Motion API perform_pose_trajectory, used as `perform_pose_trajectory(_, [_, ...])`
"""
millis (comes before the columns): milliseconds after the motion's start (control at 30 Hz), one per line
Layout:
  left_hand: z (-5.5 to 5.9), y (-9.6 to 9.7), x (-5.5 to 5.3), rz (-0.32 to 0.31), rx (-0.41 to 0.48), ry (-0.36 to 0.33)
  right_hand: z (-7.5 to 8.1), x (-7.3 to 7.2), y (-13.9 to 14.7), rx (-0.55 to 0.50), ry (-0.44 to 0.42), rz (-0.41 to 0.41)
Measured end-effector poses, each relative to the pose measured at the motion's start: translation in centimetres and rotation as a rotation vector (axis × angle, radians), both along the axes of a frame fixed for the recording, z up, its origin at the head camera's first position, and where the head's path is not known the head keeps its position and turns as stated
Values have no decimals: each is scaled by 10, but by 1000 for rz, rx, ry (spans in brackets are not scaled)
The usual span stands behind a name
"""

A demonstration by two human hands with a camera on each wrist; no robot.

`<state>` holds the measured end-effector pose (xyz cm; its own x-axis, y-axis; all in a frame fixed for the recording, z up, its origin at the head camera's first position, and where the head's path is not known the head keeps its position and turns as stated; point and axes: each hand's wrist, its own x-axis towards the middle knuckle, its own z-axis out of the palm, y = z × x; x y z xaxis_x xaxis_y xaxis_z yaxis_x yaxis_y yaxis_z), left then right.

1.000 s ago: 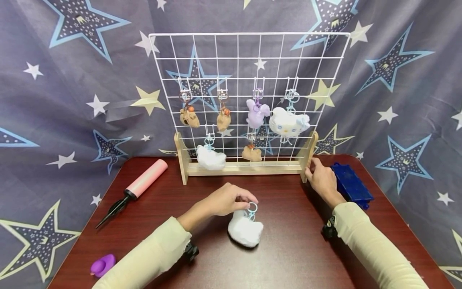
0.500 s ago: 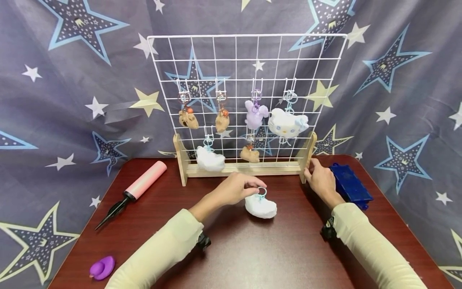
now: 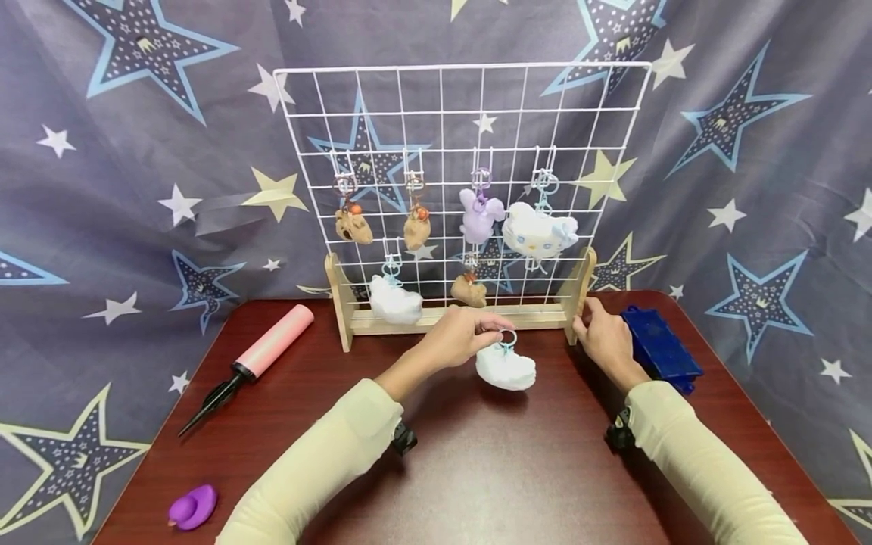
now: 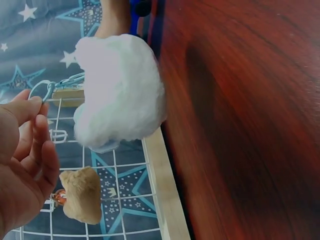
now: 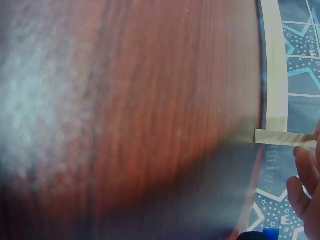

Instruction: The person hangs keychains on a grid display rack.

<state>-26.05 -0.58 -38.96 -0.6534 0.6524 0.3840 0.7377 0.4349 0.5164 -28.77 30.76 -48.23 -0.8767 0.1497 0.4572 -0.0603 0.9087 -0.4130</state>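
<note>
My left hand (image 3: 455,337) pinches the light blue ring (image 4: 42,90) of a white plush keychain (image 3: 506,369) between thumb and fingertips. The plush hangs below the ring, over the table in front of the rack, its shadow beneath it. My right hand (image 3: 604,337) grips the right wooden leg (image 3: 584,284) of the white wire grid rack (image 3: 463,66). In the right wrist view the leg's foot (image 5: 280,137) shows beside the curled fingers (image 5: 298,197). On the rack's hooks hang several plush keychains: a lilac one (image 3: 479,219), a white cat head (image 3: 538,233), small brown ones (image 3: 418,229) and another white one (image 3: 395,301).
A blue plastic box (image 3: 661,344) lies right of my right hand. At the left are a pink hand pump (image 3: 275,341) with a black nozzle and a purple rubber duck (image 3: 194,507). The star-patterned curtain (image 3: 136,227) stands behind the dark red table (image 3: 518,469).
My left hand has carried the white plush keychain forward and to the right, closer to the rack. My right hand stays at the wooden leg.
</note>
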Motion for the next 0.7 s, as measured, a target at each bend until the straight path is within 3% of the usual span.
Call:
perform_pose_trajectory(200, [0,14,-11,37,18,62,0,0,0,-1,-2,1])
perform_pose_trajectory(533, [5,37,-24,96,59,43,-1,2,1,4,0,-1])
perform_pose_trajectory(700, [10,51,-29,146,63,75,1,0,1,6,8,12])
